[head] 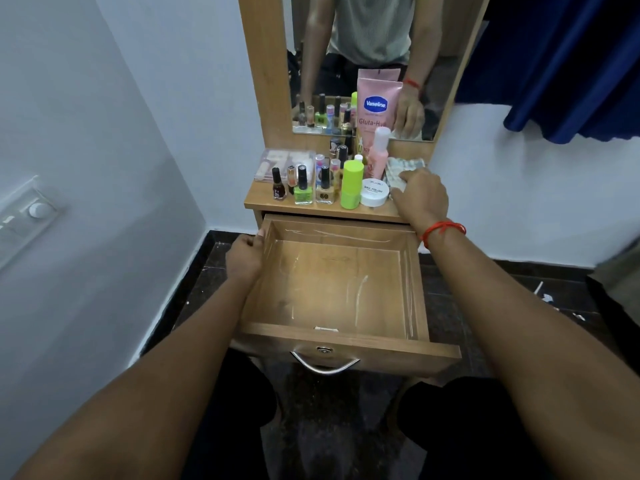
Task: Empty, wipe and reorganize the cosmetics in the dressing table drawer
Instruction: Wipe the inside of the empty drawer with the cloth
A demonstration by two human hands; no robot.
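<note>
The wooden pull-out drawer of the dressing table stands fully extended and holds no cosmetics; only pale streaks and a small scrap near the front wall remain on its floor. The emptying step is judged complete and wiping is due.

The left hand grips the drawer's left side wall, fingers curled over the top edge, probably to steady the drawer against the coming wiping pressure.

The right hand rests on the pale, patterned folded cloth at the right end of the wooden tabletop. Its fingers are bent down and closed on the cloth, consistent with picking it up.

The cosmetics are grouped on the tabletop, clear of the drawer opening:
- the tall pink Vaseline tube and the pink pump bottle at the rear, against the mirror;
- the small glass nail-polish bottles, the lime-green cylindrical bottle and the white round jar along the front;
- the clear plastic case at the left.
</note>
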